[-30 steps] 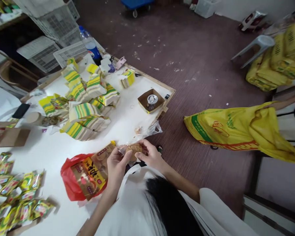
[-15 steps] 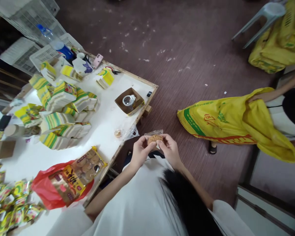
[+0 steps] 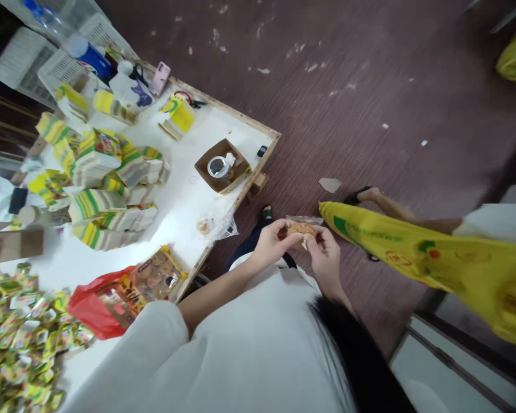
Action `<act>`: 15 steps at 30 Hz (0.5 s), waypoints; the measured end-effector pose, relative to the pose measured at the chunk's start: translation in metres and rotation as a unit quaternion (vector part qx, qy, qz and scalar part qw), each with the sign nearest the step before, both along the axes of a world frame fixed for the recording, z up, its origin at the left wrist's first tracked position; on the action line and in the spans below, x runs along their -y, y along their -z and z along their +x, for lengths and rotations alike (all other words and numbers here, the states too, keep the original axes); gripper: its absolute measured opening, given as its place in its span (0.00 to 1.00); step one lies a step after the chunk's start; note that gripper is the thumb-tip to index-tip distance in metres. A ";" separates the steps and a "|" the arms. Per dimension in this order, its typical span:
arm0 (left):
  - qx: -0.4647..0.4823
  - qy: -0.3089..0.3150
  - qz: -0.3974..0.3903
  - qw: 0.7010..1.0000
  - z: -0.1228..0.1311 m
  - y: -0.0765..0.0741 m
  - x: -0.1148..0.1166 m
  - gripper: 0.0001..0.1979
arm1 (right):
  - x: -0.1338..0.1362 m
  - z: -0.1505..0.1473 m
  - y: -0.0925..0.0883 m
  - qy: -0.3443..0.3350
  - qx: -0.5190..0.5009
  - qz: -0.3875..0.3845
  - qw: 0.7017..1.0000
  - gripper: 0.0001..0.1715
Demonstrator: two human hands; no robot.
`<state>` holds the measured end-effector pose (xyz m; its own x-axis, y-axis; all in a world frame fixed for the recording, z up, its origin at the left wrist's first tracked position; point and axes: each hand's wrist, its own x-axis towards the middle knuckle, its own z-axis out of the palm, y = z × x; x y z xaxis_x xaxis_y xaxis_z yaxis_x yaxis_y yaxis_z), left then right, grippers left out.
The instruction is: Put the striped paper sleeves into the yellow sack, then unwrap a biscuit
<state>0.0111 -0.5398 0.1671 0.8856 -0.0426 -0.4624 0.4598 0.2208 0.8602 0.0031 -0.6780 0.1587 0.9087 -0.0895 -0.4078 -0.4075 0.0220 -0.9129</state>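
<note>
Head view shows your left hand (image 3: 272, 245) and your right hand (image 3: 325, 258) raised together in front of your chest, off the edge of the white table (image 3: 184, 201) and over the dark brown floor (image 3: 327, 86). Between them you hold a round brown biscuit in a clear plastic wrapper (image 3: 300, 229): the left hand's fingers close on its left side, the right hand's thumb and fingertips pinch its right side, and a flap of the wrapper sticks out above both hands.

Just to the right of your right hand, a large yellow woven sack with green and red print (image 3: 434, 258) stretches away; another person's bare leg and foot (image 3: 391, 203) show behind it. To the left of your left hand, near the table's edge, a crumpled clear plastic bag with a small brown piece inside (image 3: 217, 226) lies on the table. Further left and nearer to you, a printed biscuit packet (image 3: 148, 281) rests on a red plastic bag (image 3: 90, 307). Beyond the left hand, an open brown cardboard tray holding a roll of clear tape (image 3: 221, 166) sits near the table's corner. Well to the left, stacks of yellow-and-green striped folded cartons (image 3: 103, 178) crowd the table, and small yellow-green sachets (image 3: 17, 350) are heaped at its near left end.
</note>
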 end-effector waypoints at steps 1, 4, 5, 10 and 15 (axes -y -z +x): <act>-0.002 0.001 -0.008 1.000 0.011 0.002 0.003 0.14 | 0.004 0.009 0.002 0.005 0.001 -0.013 1.000 0.15; -0.008 0.010 -0.003 1.000 0.058 0.010 0.011 0.11 | 0.016 0.047 0.012 -0.001 0.010 -0.060 0.998 0.15; -0.006 0.018 0.008 1.000 0.077 0.012 0.013 0.09 | 0.019 0.063 0.015 -0.004 0.010 -0.071 0.997 0.15; 0.050 0.042 0.068 0.996 0.166 0.013 0.017 0.07 | 0.020 0.145 0.019 -0.022 0.001 -0.021 1.000 0.12; 0.053 0.077 0.114 0.989 0.267 0.049 0.018 0.19 | 0.022 0.255 0.031 0.054 0.069 -0.043 0.995 0.11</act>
<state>0.2779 -0.5581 0.1178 0.9212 -0.0858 -0.3796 0.3765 -0.0508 0.9250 0.2585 -0.6998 0.1275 0.9383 -0.2192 -0.2675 -0.2786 -0.0208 -0.9602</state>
